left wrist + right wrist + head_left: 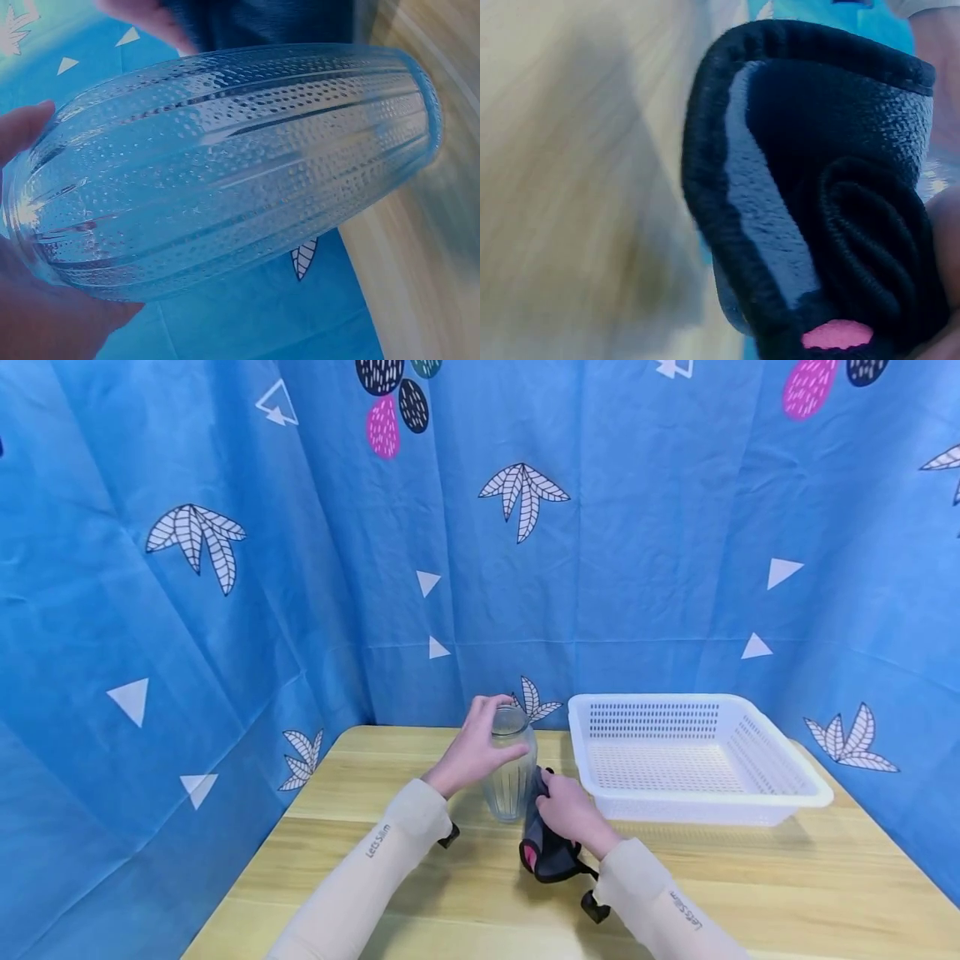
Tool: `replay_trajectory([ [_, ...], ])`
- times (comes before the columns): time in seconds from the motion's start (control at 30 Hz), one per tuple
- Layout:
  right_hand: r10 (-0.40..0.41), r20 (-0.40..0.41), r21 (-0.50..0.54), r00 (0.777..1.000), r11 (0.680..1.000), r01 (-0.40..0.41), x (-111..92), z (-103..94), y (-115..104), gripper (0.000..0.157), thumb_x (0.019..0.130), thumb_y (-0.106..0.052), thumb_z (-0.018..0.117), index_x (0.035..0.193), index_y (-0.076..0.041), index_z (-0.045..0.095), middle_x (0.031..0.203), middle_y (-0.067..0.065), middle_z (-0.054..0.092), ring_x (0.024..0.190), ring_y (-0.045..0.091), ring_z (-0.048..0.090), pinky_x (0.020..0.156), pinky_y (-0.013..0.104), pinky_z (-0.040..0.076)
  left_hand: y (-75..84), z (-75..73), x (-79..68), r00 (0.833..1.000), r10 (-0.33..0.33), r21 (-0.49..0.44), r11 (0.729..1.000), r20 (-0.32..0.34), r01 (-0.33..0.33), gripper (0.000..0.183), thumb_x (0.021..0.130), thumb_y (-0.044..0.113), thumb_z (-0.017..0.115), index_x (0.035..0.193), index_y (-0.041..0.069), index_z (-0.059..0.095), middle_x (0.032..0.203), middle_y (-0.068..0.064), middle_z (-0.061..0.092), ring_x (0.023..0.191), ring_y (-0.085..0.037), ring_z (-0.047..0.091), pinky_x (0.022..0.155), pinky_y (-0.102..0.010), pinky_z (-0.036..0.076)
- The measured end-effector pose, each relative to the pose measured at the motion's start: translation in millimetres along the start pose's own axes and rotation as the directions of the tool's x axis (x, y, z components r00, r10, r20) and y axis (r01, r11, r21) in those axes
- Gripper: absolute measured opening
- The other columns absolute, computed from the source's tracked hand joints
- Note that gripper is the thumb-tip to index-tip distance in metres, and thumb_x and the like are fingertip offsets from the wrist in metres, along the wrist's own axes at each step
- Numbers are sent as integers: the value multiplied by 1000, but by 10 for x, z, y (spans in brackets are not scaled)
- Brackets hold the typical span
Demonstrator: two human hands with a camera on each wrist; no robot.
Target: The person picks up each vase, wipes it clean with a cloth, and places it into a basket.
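A clear glass vase (511, 781) with vertical ribs stands upright near the middle of the table. My left hand (483, 739) grips it around the neck, thumb on the near side and fingers at the rim. Dimpled bands between the ribs show on the vase (247, 165) in the left wrist view. Just to the right, my right hand (567, 806) holds a folded dark cloth item (555, 857) close beside the glass. That dark cloth item (769, 195) has thick black edging, a grey fuzzy strip and a small pink patch; its exact kind is hidden by the folds.
At the back right of the wooden table (337, 860) sits a white perforated plastic basket (697, 806). A blue patterned curtain (480, 602) hangs behind the table and along its sides. Black wrist cameras jut from beneath both sleeves.
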State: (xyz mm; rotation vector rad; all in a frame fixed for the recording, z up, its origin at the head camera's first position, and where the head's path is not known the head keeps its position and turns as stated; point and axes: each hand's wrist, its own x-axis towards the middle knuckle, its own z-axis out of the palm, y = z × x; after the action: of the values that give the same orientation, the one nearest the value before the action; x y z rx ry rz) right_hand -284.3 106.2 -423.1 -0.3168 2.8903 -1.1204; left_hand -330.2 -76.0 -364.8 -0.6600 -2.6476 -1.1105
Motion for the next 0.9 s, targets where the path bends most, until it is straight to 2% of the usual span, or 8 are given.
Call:
replay_trajectory([
  [0.07,2,-14,29,1000,1000,-2,-38,-73,-52,55,99,-10,50,151,3,39,115,31,66,49,19,47,48,31,42,14,-18,3,1000,10,18,1000,-7,-10,76,85,41,80,149,26,41,145,1,41,133,-22,41,108,-48,43],
  [0.13,-7,-33,45,999,999,8,-68,-164,-115,55,100,-10,49,153,2,38,94,26,68,42,14,35,44,28,38,31,-40,6,1000,17,27,999,-8,-17,76,84,40,81,148,25,43,146,3,45,136,-22,38,109,-48,41],
  [0.27,-70,-114,-1,991,998,70,-99,-322,-235,57,99,-9,50,154,0,37,79,16,63,44,16,40,46,29,39,52,-72,7,1000,17,2,1000,7,-17,76,84,33,81,150,26,43,150,2,45,139,-24,36,110,-51,39],
  [0.33,-119,-171,-47,978,993,112,-102,-368,-282,57,99,-8,52,153,0,38,97,19,69,55,21,53,54,33,45,49,-71,7,1000,14,-5,1000,23,-14,76,84,30,80,150,29,42,152,2,43,140,-23,35,111,-52,38],
  [0.4,-160,-221,-86,962,986,144,-101,-390,-317,58,98,-9,53,153,0,38,122,23,66,81,30,67,70,40,53,36,-59,4,999,13,-12,1000,37,-13,76,84,26,78,151,31,41,153,2,40,140,-23,35,110,-52,39],
  [0.53,-215,-284,-155,934,972,176,-80,-365,-349,58,98,-10,56,152,2,39,145,29,50,129,41,55,100,53,49,4,-18,7,999,19,-37,999,48,-17,78,81,21,75,150,32,41,150,-2,36,137,-24,38,104,-49,43],
  [0.73,-194,-243,-251,951,959,131,-9,-249,-305,61,98,-10,56,151,10,34,135,33,56,116,41,62,94,51,52,-24,9,35,999,33,-60,998,28,-31,79,80,22,78,149,32,41,145,-2,38,134,-23,42,104,-48,43],
  [0.9,-125,-145,-216,981,972,92,41,-104,-195,60,97,-7,56,148,16,34,127,35,60,101,39,68,76,45,55,-68,38,54,999,25,-87,996,21,-23,80,82,39,83,149,33,40,143,-2,38,134,-23,42,108,-51,41],
])
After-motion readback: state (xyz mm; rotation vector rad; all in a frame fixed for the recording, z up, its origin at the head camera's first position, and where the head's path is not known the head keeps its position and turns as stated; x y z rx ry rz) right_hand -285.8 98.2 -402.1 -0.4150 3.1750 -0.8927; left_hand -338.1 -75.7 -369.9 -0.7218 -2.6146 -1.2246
